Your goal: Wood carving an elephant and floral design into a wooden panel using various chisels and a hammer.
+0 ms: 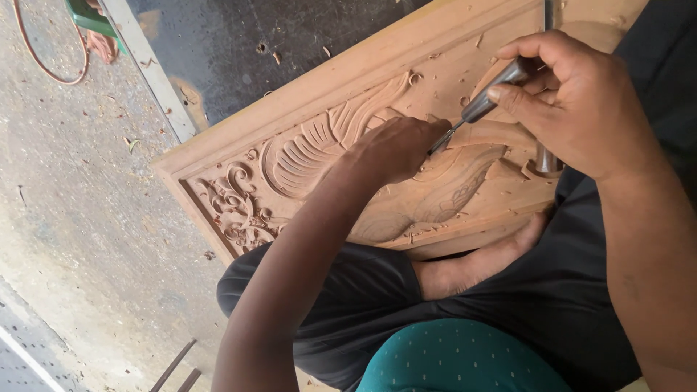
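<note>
A carved wooden panel (305,156) with feather and scroll reliefs leans on my crossed legs. My right hand (581,101) grips the grey metal handle of a slim chisel (483,105), which slants down to the left. My left hand (396,149) rests knuckles-up on the carving, its fingers closed around the chisel's thin blade near the tip. The tip itself is hidden under those fingers. My bare foot (479,265) shows below the panel's lower edge.
A second metal tool (548,156) lies across the panel behind my right hand. Wood chips dot the panel and the concrete floor (87,218). A red cable (43,65) and a green object (91,18) lie at top left; thin metal rods (178,366) lie at the bottom.
</note>
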